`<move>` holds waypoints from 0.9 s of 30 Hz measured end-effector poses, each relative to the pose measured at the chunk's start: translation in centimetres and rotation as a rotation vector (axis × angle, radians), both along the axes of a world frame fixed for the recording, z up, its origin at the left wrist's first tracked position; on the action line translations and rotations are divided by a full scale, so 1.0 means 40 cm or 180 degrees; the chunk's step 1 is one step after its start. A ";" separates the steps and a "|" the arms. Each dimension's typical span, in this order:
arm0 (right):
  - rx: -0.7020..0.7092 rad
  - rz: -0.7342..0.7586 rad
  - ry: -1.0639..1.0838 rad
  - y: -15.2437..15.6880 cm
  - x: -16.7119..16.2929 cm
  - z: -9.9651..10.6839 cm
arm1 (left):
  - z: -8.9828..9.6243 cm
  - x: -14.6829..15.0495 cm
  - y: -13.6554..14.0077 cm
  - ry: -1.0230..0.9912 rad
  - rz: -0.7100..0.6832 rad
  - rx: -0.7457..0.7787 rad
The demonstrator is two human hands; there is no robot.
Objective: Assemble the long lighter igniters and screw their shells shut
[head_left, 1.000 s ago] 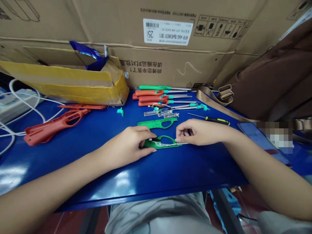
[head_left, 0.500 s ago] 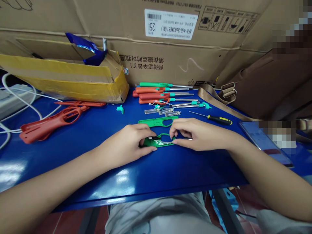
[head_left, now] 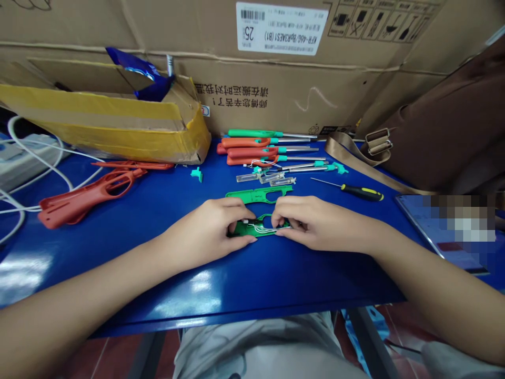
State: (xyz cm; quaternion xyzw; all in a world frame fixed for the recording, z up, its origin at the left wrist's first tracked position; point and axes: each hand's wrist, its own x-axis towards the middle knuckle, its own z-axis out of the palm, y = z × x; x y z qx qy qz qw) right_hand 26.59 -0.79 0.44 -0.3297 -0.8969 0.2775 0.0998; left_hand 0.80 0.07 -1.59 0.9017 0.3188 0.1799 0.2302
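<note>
My left hand (head_left: 221,229) grips the left end of a green lighter casing half (head_left: 245,230) between thumb and fingers. Inside that half lie thin white wires (head_left: 260,229) and a small dark part with a white end. At the other end of the casing, my right hand (head_left: 305,221) is closed in a pinch at the wires; its curled fingers partly hide what lies there. Just behind both hands, the other green casing half (head_left: 256,195) rests on the blue table.
Several assembled lighters (head_left: 252,152) lie behind, with clear fuel tanks (head_left: 272,179) before them. A screwdriver (head_left: 363,192) and a phone (head_left: 422,226) are right. Red casing parts (head_left: 87,197), a teal piece (head_left: 197,173) and a taped box (head_left: 158,126) are left.
My right hand has shifted slightly left along the casing and its fingers have curled in closer. My left hand keeps its grip. The view has tilted a little.
</note>
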 end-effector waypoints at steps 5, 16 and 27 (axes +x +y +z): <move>-0.0156 -0.0028 0.0044 0.001 0.003 0.002 | 0.003 0.002 0.000 -0.0038 -0.0011 -0.0003; -0.0274 0.0317 -0.0138 0.005 0.021 0.021 | 0.004 0.002 0.001 0.0021 0.0110 0.0033; -0.0031 0.0139 -0.0230 0.010 0.024 0.020 | 0.008 0.001 0.002 -0.0030 0.0128 -0.0055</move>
